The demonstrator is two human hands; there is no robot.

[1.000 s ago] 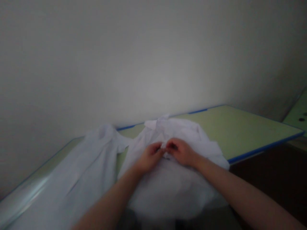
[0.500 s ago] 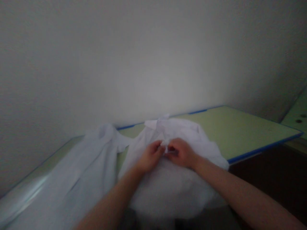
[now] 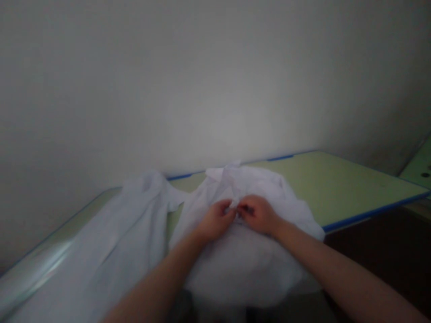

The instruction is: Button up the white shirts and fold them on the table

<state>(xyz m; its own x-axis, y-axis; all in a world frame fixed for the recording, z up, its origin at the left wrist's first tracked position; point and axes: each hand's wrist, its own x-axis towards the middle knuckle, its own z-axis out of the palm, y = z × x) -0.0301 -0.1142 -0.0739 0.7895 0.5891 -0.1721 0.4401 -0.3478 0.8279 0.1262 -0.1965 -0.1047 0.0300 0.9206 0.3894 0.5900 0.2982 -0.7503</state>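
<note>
A white garment [image 3: 242, 269] with what looks like a collar at its far end lies bunched over the table's near edge. My left hand [image 3: 218, 220] pinches the cloth near its middle, thumb and fingers together. Fingertips almost touching it, my right hand [image 3: 258, 214] is closed on the same spot from the right. Whatever small detail sits between the fingertips is too blurred to make out. Left of it, a second white garment [image 3: 131, 242] lies spread lengthwise, and neither hand touches it.
The pale green table [image 3: 343, 184] has a blue edge and stands against a grey-white wall [image 3: 215, 80]. Another green surface with dark round holes [image 3: 424, 175] shows at the far right. Below the table's right edge is a dark area.
My right hand's fingertips have come in closer to the left ones at the pinched cloth. The view has shifted slightly; both garments lie as before.
</note>
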